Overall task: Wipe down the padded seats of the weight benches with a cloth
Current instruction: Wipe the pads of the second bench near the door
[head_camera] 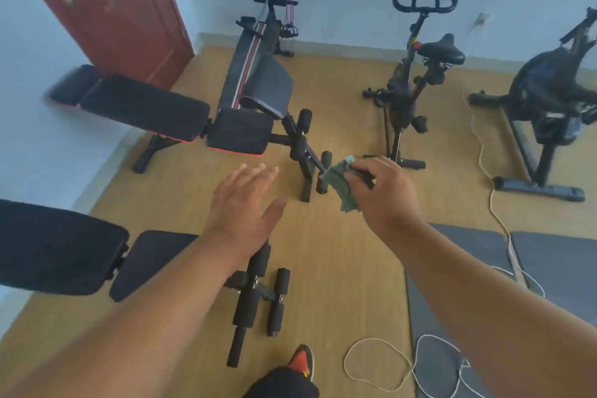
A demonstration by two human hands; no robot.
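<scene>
Cloth (342,186) (green) bunched in right hand (384,194); left hand (242,207) spread.

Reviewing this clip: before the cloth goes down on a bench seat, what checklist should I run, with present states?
1. Cloth in hand: ok, right hand grips it.
2. Left hand free: ok, open, holds nothing.
3. Near bench seat uncovered: ok.
4. Far bench seat uncovered: ok.
5. Cloth touching a pad: not ok, held in the air.
6. Cloth damp: cannot tell.
</scene>
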